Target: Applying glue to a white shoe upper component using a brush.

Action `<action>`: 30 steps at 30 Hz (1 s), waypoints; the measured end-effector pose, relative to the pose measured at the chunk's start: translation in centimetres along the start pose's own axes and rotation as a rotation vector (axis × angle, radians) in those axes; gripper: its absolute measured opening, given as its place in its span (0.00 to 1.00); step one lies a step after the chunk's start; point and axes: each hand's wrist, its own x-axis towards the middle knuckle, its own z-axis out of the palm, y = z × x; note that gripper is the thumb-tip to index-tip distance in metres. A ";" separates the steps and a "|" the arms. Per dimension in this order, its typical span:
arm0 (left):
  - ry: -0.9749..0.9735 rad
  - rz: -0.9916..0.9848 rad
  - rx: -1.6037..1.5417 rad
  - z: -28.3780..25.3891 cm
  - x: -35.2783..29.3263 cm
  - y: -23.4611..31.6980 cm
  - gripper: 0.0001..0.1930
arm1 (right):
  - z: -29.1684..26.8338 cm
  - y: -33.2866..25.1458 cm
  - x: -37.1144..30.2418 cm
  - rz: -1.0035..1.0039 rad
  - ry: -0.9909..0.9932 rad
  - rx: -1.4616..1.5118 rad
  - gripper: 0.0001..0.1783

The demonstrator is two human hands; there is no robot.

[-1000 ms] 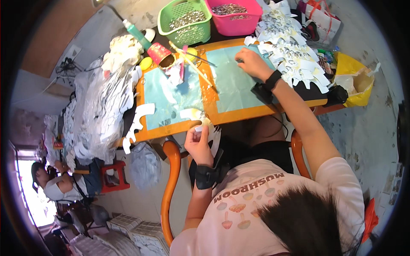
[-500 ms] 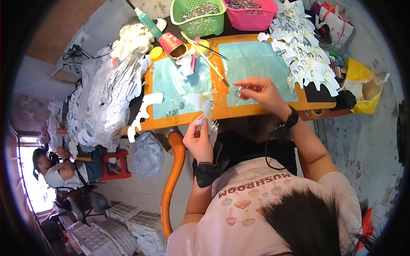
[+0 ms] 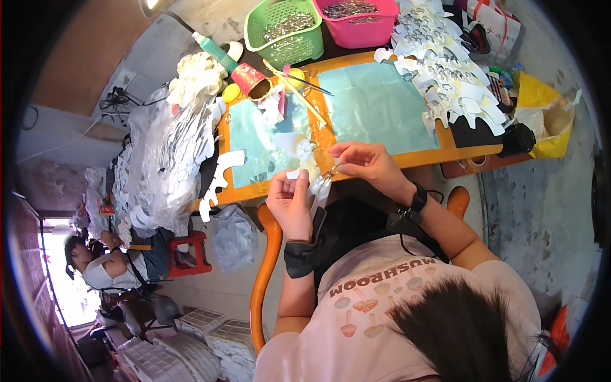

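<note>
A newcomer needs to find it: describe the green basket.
Find the orange-edged table and look along its far side. There, left of a pink basket also holding small metal pieces, stands the green basket, set apart by its colour.

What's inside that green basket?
The green basket holds a heap of small, shiny metal pieces. Mostly just the top of the heap shows; it covers the bottom, so whatever lies deeper cannot be seen.

White cutout (image 3: pixel 294 144): matt, papery
Pinched bit (image 3: pixel 330 171): shiny metal
Green basket (image 3: pixel 289 51), bench's (image 3: pixel 468 151) far edge: smooth plastic
Chair arm (image 3: pixel 259 293): glossy wood
</note>
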 end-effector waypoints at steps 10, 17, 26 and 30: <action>0.018 -0.129 -0.191 0.8 0.5 -2.3 0.06 | -0.7 -0.7 0.0 0.179 -0.066 -0.059 0.08; 0.070 -0.169 -0.238 1.6 -0.2 -3.0 0.08 | 0.2 -0.5 1.0 0.044 0.018 -0.193 0.08; 0.071 -0.149 -0.297 2.6 -1.0 -3.0 0.09 | 2.0 0.1 1.5 -0.062 0.194 -0.415 0.11; 0.059 -0.181 -0.273 2.7 -1.4 -2.8 0.10 | 2.2 0.1 1.5 -0.066 0.239 -0.441 0.11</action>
